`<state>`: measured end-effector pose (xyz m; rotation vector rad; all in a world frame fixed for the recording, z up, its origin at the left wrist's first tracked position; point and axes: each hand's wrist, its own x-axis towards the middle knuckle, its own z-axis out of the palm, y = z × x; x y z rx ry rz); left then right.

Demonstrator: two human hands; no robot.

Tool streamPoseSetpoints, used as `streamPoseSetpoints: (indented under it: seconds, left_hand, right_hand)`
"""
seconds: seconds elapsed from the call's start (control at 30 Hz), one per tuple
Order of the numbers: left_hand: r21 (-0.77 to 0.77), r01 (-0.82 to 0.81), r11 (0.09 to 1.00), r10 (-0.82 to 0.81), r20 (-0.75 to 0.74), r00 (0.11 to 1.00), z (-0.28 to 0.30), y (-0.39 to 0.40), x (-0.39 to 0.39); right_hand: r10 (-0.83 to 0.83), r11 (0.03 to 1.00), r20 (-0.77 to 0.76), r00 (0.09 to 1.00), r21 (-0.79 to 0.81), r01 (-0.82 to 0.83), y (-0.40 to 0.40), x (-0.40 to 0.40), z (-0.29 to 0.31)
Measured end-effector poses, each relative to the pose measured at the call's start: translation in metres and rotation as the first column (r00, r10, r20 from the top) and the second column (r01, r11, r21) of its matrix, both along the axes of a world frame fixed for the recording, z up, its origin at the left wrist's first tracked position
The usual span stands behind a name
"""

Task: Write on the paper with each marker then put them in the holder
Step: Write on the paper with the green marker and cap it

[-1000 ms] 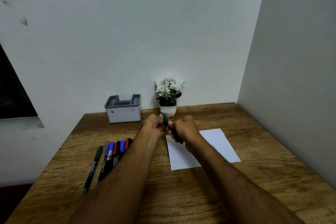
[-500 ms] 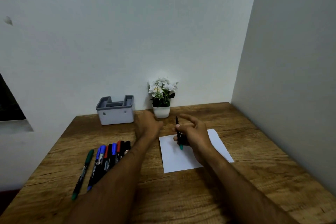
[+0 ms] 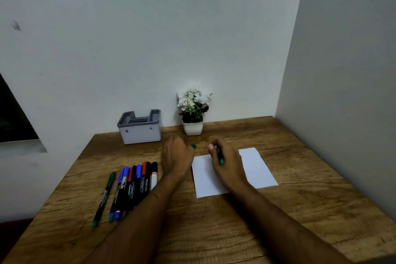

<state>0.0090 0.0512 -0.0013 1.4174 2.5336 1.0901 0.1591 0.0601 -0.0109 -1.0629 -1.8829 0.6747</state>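
Both hands have drawn apart since a second ago. Now the right hand (image 3: 228, 162) grips the uncapped green marker (image 3: 220, 156) over the paper (image 3: 255, 169), which lies toward the tabletop's right edge. His left hand (image 3: 175, 156) is curled round the green cap (image 3: 193, 146). More markers (image 3: 132, 186) lie near the left edge; the grey holder (image 3: 140, 127) stands at the back edge.

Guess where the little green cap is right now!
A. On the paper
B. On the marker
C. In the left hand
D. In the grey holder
C. The green cap pokes out from the left hand, while the right hand holds the uncapped green marker over the paper.
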Motion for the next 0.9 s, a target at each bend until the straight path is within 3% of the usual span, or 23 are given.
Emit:
streamPoseSetpoints:
  seconds: [0.1,0.2,0.4,0.67,0.73,0.77,0.83,0.9]
  left_hand:
    - [-0.108,0.014,0.994,-0.018,-0.04,0.999,-0.013,-0.011,0.001]
    - [-0.262,0.032,0.965,-0.041,-0.031,0.999,-0.022,-0.021,0.002]
    - [-0.382,0.135,0.914,-0.172,-0.065,0.983,-0.019,-0.044,0.014]
    - [-0.477,0.187,0.859,-0.302,-0.177,0.937,-0.029,-0.061,0.022]
    - [-0.485,0.187,0.854,-0.316,-0.199,0.928,-0.031,-0.062,0.023]
    - [-0.488,0.181,0.854,-0.316,-0.208,0.926,-0.032,-0.063,0.023]
    - [-0.495,0.166,0.853,-0.312,-0.227,0.923,-0.033,-0.063,0.024]
    - [-0.494,0.159,0.855,-0.31,-0.24,0.92,-0.034,-0.062,0.025]
  right_hand:
    - [0.033,0.999,0.259,0.965,0.004,-0.035,-0.006,0.001,-0.005]
    - [0.094,0.996,0.403,0.91,-0.026,-0.091,-0.012,0.007,-0.008]
    - [0.246,0.966,0.443,0.862,-0.042,-0.255,-0.003,0.037,-0.007]
    - [0.413,0.902,0.381,0.827,-0.048,-0.428,0.009,0.074,-0.008]
    - [0.402,0.907,0.298,0.866,-0.001,-0.421,0.011,0.074,-0.008]
    - [0.39,0.917,0.185,0.902,0.007,-0.399,0.011,0.071,-0.007]
    - [0.298,0.939,-0.144,0.944,-0.133,-0.317,0.005,0.059,0.001]
    - [0.194,0.904,-0.337,0.921,-0.302,-0.302,-0.001,0.044,0.01]
